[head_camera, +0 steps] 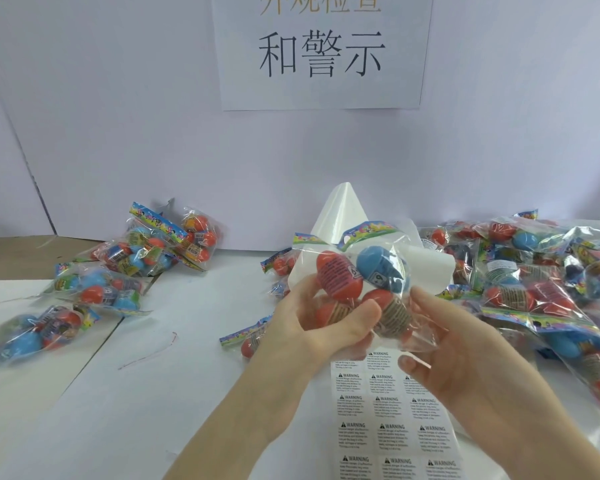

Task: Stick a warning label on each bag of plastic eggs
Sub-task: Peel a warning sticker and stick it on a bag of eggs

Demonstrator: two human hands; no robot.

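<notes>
Head view: the small print on the label sheet (394, 415) is unreadable, and both hands cover its upper rows. A bag of plastic eggs (361, 282) is held above the sheet, over the counter (84, 393). The left hand (312, 327) grips its lower left, thumb across the front. The right hand (447, 355) pinches the bag's clear bottom edge, fingers curled.

Clear bag (361, 282) of red and blue eggs above label sheet (392, 420).

Paper sign (321, 50) (Chinese characters), white wall (118, 116)
</notes>
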